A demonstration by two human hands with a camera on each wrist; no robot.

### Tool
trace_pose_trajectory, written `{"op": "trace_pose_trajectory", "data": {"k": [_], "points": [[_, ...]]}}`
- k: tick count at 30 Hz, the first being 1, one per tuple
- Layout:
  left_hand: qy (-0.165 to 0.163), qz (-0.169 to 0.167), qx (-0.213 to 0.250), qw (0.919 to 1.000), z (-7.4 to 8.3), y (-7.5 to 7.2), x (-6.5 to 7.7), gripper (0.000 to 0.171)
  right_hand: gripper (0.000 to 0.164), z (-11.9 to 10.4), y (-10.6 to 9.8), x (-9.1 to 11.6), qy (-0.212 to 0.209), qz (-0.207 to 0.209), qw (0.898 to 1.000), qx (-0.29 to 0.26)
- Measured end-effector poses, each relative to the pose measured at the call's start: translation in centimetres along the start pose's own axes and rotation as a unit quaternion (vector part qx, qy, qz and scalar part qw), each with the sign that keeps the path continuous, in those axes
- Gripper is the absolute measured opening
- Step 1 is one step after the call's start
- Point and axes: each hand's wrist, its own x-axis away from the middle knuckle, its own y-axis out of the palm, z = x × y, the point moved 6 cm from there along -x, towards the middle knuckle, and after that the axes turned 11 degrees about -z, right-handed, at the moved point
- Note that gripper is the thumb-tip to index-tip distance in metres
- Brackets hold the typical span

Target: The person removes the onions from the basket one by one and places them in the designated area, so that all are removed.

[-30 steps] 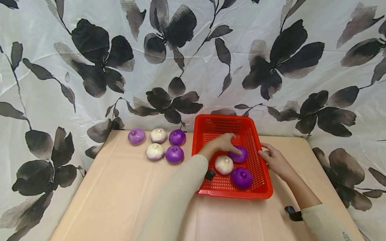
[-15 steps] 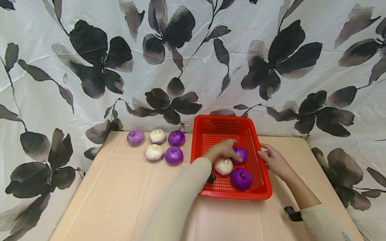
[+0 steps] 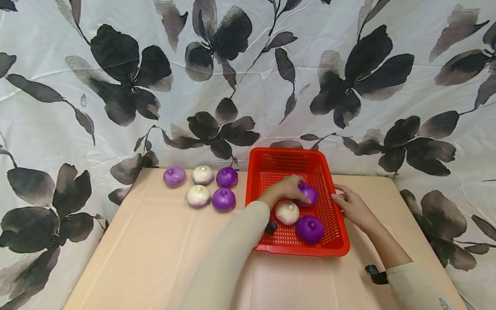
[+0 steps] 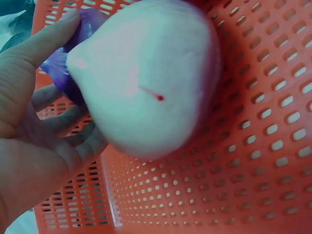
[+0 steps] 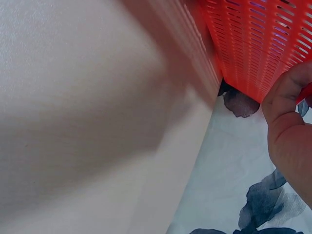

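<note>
In the head view a red plastic basket [image 3: 296, 250] holds a white onion [image 3: 287, 212] and two purple onions. My left hand [image 3: 284, 189] reaches inside and grips the rear purple onion [image 3: 308, 194], thumb on the near side and fingers on the far side. The left wrist view shows the white onion [image 4: 146, 83] large in front, partly hiding the gripped purple onion [image 4: 61, 70]. Nearest the front wall lies the other purple onion [image 3: 310, 230]. My right hand [image 3: 354, 206] pinches the basket's right rim; in the right wrist view the bent thumb [image 5: 287, 97] shows against it.
Left of the basket, several onions stand in two rows on the table [image 3: 155, 249]: a purple onion [image 3: 175, 176] at the far left, plus white and darker purple ones. A floral cloth [image 3: 271, 86] hangs right behind the table's back edge.
My left hand's fingers, raised and spread a second ago, have come down around the rear purple onion, which has shifted slightly. The right hand stays on the rim.
</note>
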Motion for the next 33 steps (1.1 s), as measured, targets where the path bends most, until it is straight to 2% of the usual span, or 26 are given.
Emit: {"op": "trace_pose_trajectory", "data": {"k": [6,14,22,27,33], "points": [[0.021,0.006,-0.019,0.9996,1.1,-1.6,1.6,0.072,0.060,0.1,0.0,0.0,0.004,0.000,1.000,0.003],[0.056,0.039,-0.046,0.9966,1.9,-4.2,3.9,0.074,0.061,0.4,0.1,-0.2,0.006,-0.005,1.000,-0.009],[0.085,0.068,-0.026,0.9937,2.0,-5.8,6.8,0.073,0.061,0.1,0.2,0.1,0.006,-0.004,1.000,-0.006],[0.120,0.109,-0.011,0.9867,2.0,-6.9,8.9,0.074,0.061,0.1,0.1,0.1,0.003,-0.004,1.000,-0.009],[0.173,0.151,0.022,0.9730,2.2,-8.2,11.6,0.076,0.061,0.1,0.0,0.0,0.001,-0.008,1.000,-0.010]]}}
